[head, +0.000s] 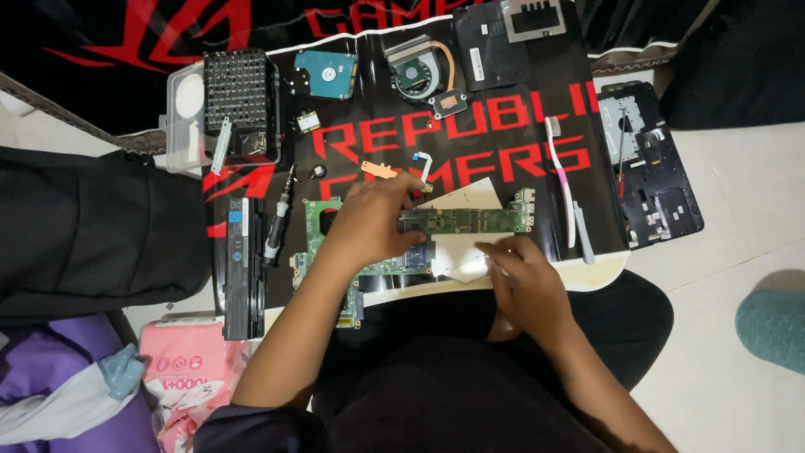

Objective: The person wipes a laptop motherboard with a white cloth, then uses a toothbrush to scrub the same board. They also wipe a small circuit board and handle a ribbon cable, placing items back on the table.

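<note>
Nearest the body, the right hand (524, 281) is rested at the near right corner of the green circuit board (402, 231), its fingers curled down onto a white paper sheet (465, 252) that is spread under the board; whether anything is pinched between them cannot be told. The left hand (373, 226) is laid flat over the middle of the board, fingers loosely spread and pressed on its top face, with the fingertips (411, 189) reaching the board's far edge; nothing is gripped.

Left of the board, a screwdriver (278, 222) and a long black battery pack (243, 268) are laid side by side. Right of it, a white and pink toothbrush (563, 180) is seen. Beyond the board, a copper bracket (379, 170), a hard drive (327, 74), a cooling fan (419, 71) and a bit case (239, 96) are set out on the black and red mat (503, 126).
</note>
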